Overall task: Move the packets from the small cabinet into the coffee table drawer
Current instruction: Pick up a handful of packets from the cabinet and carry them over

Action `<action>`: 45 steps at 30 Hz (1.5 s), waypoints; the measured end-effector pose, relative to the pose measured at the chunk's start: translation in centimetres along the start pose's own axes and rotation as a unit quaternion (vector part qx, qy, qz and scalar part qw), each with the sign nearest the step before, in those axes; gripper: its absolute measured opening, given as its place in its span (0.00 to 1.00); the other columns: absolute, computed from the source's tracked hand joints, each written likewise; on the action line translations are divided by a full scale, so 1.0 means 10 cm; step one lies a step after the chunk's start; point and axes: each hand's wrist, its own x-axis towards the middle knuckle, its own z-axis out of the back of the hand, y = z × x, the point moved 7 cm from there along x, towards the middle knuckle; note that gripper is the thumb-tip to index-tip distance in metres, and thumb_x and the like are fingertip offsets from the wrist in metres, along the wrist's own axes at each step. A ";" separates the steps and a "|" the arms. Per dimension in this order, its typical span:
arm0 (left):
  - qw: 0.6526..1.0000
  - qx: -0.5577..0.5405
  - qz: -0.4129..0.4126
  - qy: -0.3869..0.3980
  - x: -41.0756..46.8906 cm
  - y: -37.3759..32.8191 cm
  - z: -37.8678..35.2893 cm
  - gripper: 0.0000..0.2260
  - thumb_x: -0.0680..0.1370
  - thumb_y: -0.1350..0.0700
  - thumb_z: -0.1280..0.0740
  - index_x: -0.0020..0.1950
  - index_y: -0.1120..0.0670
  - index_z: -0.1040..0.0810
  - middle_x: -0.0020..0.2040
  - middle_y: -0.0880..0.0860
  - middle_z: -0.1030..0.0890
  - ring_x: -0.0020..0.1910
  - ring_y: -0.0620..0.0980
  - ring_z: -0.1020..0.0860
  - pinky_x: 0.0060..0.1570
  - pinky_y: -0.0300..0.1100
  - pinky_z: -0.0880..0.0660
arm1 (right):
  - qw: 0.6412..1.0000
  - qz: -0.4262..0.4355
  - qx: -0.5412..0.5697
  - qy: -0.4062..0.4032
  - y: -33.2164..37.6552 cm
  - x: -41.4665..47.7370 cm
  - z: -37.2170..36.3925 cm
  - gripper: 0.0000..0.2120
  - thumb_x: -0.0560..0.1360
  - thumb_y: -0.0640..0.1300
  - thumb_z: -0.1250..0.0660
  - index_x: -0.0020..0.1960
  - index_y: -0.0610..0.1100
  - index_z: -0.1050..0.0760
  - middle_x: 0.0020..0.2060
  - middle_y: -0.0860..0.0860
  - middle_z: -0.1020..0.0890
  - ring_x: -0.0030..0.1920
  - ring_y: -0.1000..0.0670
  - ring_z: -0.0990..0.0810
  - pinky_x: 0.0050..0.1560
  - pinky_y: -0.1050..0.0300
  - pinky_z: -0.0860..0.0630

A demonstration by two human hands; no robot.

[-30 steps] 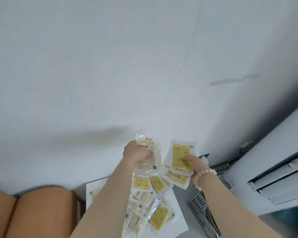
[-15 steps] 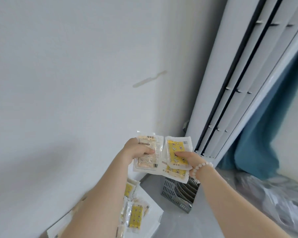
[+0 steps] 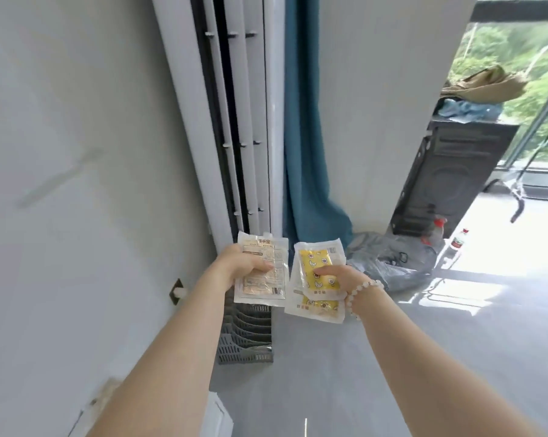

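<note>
While aloft, three packets (image 3: 310,257)

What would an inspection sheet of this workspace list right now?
Surface: grey smooth floor; no drawer or coffee table in view.
Job's things: flat white printed plastic packet; yellow-patterned clear plastic packets, at least two overlapping.
Clutter: grey slotted plastic basket beside the wall; crumpled clear plastic bag; red-capped bottles on the floor.
Hands: left hand grips the white packet; right hand pinches the yellow packets, thumb on top.
Cables: thin dark line by the window, possibly a cable.
Surroundings: tall white air conditioner, blue fabric curtain, black box-shaped unit.
</note>
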 end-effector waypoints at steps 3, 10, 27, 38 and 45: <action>0.998 0.027 -0.023 0.048 0.09 -0.34 -0.64 0.11 0.68 0.64 0.24 0.50 0.58 0.18 0.49 0.55 0.16 0.48 0.53 0.18 0.53 0.48 0.22 | 0.998 0.006 0.026 -0.048 0.03 -0.14 0.66 0.07 0.72 0.41 0.29 0.49 0.45 0.24 0.51 0.43 0.18 0.55 0.39 0.20 0.61 0.39 0.26; 0.983 0.061 -0.057 0.163 0.00 -0.91 -2.29 0.12 0.69 0.64 0.25 0.52 0.58 0.17 0.49 0.55 0.15 0.47 0.53 0.17 0.46 0.44 0.21 | 0.985 0.038 0.119 -0.123 -0.10 -0.62 2.18 0.07 0.72 0.41 0.30 0.50 0.44 0.23 0.54 0.43 0.18 0.56 0.40 0.20 0.59 0.39 0.25; 0.904 0.198 -0.103 0.366 -0.85 -1.38 -5.80 0.16 0.67 0.63 0.23 0.54 0.58 0.18 0.48 0.55 0.16 0.44 0.51 0.17 0.39 0.41 0.21 | 0.905 0.062 0.261 -0.330 -1.41 -2.11 4.93 0.17 0.77 0.35 0.39 0.36 0.49 0.18 0.60 0.49 0.23 0.65 0.50 0.30 0.67 0.53 0.36; 0.829 0.297 -0.110 0.462 -1.37 -1.24 -7.21 0.13 0.67 0.62 0.23 0.49 0.57 0.20 0.46 0.54 0.17 0.43 0.51 0.18 0.42 0.43 0.21 | 0.823 0.060 0.391 -0.408 -2.18 -2.76 5.56 0.05 0.75 0.37 0.34 0.43 0.42 0.20 0.42 0.47 0.17 0.41 0.49 0.18 0.36 0.60 0.22; 0.739 0.368 -0.125 0.550 -1.97 -1.06 -8.13 0.09 0.70 0.65 0.26 0.48 0.58 0.21 0.44 0.54 0.18 0.38 0.48 0.20 0.32 0.37 0.23 | 0.739 0.030 0.437 -0.512 -2.74 -3.28 5.85 0.02 0.74 0.39 0.32 0.45 0.44 0.20 0.54 0.47 0.19 0.55 0.47 0.21 0.53 0.55 0.25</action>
